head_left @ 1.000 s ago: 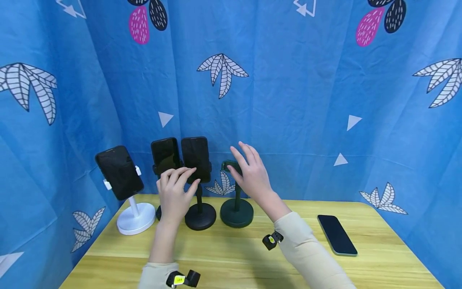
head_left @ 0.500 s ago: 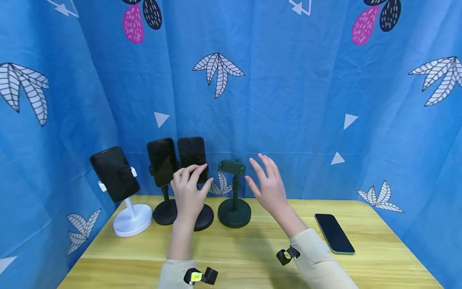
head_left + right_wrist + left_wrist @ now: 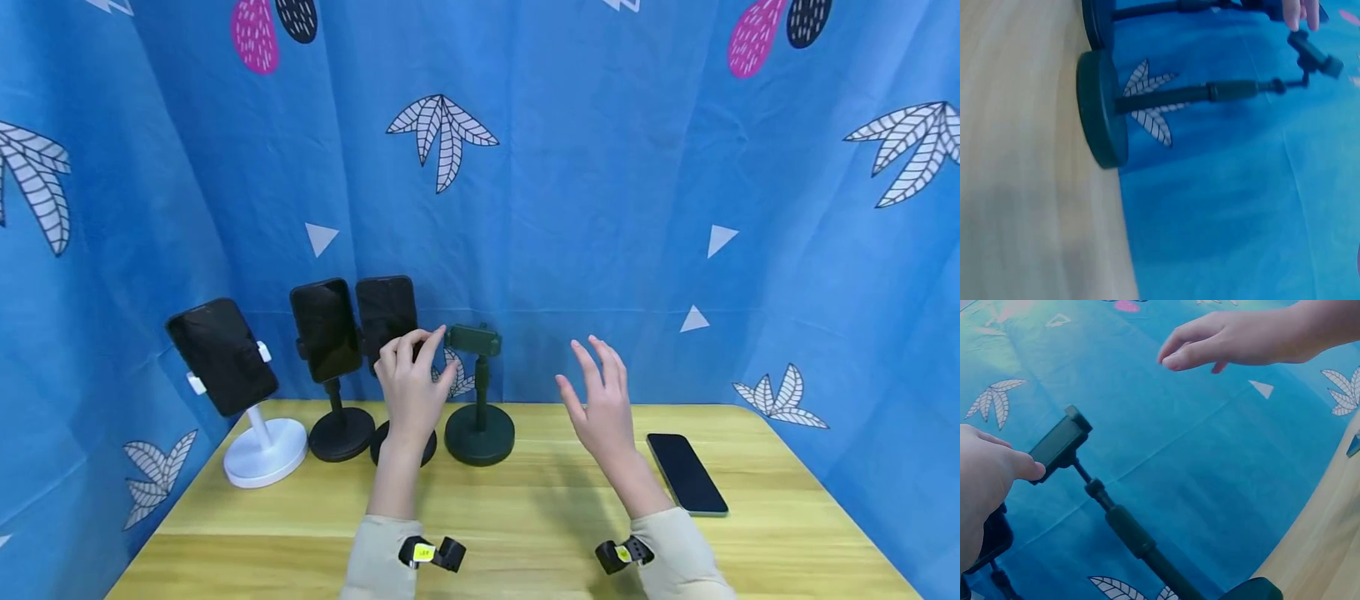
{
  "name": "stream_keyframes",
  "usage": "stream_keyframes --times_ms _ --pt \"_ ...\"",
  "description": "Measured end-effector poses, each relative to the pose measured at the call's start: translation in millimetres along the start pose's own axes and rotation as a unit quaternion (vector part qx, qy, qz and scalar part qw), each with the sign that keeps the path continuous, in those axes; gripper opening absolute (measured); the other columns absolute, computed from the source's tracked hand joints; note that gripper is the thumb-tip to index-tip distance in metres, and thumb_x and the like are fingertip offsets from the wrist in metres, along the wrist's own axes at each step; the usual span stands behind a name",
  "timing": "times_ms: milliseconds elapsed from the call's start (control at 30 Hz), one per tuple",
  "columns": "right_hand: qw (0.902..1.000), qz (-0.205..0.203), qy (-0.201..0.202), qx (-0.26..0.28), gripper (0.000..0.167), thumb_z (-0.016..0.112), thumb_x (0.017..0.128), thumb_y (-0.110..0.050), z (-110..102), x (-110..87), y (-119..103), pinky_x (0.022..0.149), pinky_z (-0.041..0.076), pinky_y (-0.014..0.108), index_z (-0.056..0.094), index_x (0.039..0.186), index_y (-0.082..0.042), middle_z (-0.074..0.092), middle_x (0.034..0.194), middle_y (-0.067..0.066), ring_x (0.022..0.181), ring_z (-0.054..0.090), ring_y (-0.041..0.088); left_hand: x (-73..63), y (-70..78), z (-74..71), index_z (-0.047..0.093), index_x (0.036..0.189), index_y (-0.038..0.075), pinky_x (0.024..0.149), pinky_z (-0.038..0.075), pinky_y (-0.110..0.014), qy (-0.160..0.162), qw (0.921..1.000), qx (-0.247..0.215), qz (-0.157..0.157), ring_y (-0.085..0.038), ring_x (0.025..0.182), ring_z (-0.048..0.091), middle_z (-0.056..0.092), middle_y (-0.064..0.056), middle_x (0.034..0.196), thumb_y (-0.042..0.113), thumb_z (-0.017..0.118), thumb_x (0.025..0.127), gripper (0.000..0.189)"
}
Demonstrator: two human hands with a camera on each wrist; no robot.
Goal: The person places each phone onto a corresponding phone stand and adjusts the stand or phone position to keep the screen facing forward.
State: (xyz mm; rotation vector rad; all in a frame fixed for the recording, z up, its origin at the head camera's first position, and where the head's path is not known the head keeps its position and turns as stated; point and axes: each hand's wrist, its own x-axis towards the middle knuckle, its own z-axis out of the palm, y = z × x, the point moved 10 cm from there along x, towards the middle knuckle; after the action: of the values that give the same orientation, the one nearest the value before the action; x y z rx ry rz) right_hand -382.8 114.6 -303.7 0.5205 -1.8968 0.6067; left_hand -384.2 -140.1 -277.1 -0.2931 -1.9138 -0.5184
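Note:
A dark green phone stand (image 3: 480, 433) stands upright on the table, its small holder (image 3: 474, 340) holding no phone. My left hand (image 3: 412, 392) is raised at the left side of that holder, fingers bent, thumb apart from the index finger. In the left wrist view a finger overlaps the holder's near end; whether it touches cannot be told. My right hand (image 3: 603, 408) hovers to the right of the stand, fingers spread and nothing in them. Right of this hand a dark-screened phone (image 3: 686, 473) lies flat on the table.
Left of the green stand, a white stand (image 3: 266, 454) and two black stands (image 3: 341, 433) each hold a dark phone (image 3: 221, 354). My left hand partly covers the nearer black one. A blue patterned curtain (image 3: 600, 208) hangs behind the wooden table (image 3: 525, 517).
My right hand has moved away from the green holder to the right. My left hand has moved right, from in front of the black stands to the holder's left end. The view has shifted slightly.

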Motion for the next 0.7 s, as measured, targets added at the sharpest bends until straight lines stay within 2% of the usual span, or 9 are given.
stream_keyframes --times_ms 67,167,300,500,700 --pt "0.9998 0.02 0.005 -0.002 0.053 0.047 0.101 -0.045 -5 -6.4 11 0.1 0.04 0.06 0.053 0.136 -0.005 0.047 0.14 0.025 0.129 0.041 0.046 0.9 1.0 3.8 0.066 0.127 0.015 0.081 0.036 -0.048 0.0 0.9999 0.01 0.006 -0.031 0.106 0.043 0.059 -0.01 0.116 0.026 0.079 0.082 0.048" --pt "0.9988 0.046 0.016 -0.003 0.048 0.059 0.097 -0.03 -12 -17.0 27 0.098 0.041 0.06 0.053 0.136 -0.003 0.046 0.14 0.025 0.129 0.04 0.047 1.6 1.6 9.0 0.065 0.128 0.015 0.079 0.036 -0.047 0.0 0.9995 0.028 0.011 -0.031 0.106 0.042 0.058 -0.011 0.117 0.027 0.078 0.083 0.049" --pt "0.9968 0.077 0.019 -0.009 0.052 0.069 0.088 -0.012 -20 -30.0 50 0.094 0.043 0.059 0.052 0.136 -0.001 0.046 0.14 0.026 0.13 0.039 0.047 2.5 1.9 14.8 0.064 0.129 0.015 0.078 0.035 -0.047 -0.007 0.9992 0.037 0.015 -0.032 0.105 0.042 0.057 -0.011 0.117 0.028 0.078 0.083 0.05" --pt "0.9902 0.132 -0.014 -0.044 0.056 0.069 0.088 -0.014 -20 -45.9 85 0.1 0.038 0.061 0.049 0.139 -0.002 0.044 0.141 0.027 0.131 0.037 0.048 3.0 0.2 17.9 0.064 0.128 0.016 0.079 0.033 -0.048 -0.012 0.9996 0.021 0.013 -0.032 0.105 0.041 0.057 -0.01 0.116 0.03 0.081 0.08 0.053" --pt "0.9776 0.189 -0.057 -0.074 0.056 0.067 0.091 -0.019 -23 -59.0 117 0.105 0.034 0.061 0.046 0.141 -0.002 0.04 0.143 0.027 0.135 0.033 0.047 1.1 1.7 20.4 0.065 0.125 0.015 0.077 0.034 -0.047 0.006 0.9999 0.006 0.009 -0.032 0.104 0.043 0.059 -0.011 0.113 0.032 0.083 0.077 0.054"
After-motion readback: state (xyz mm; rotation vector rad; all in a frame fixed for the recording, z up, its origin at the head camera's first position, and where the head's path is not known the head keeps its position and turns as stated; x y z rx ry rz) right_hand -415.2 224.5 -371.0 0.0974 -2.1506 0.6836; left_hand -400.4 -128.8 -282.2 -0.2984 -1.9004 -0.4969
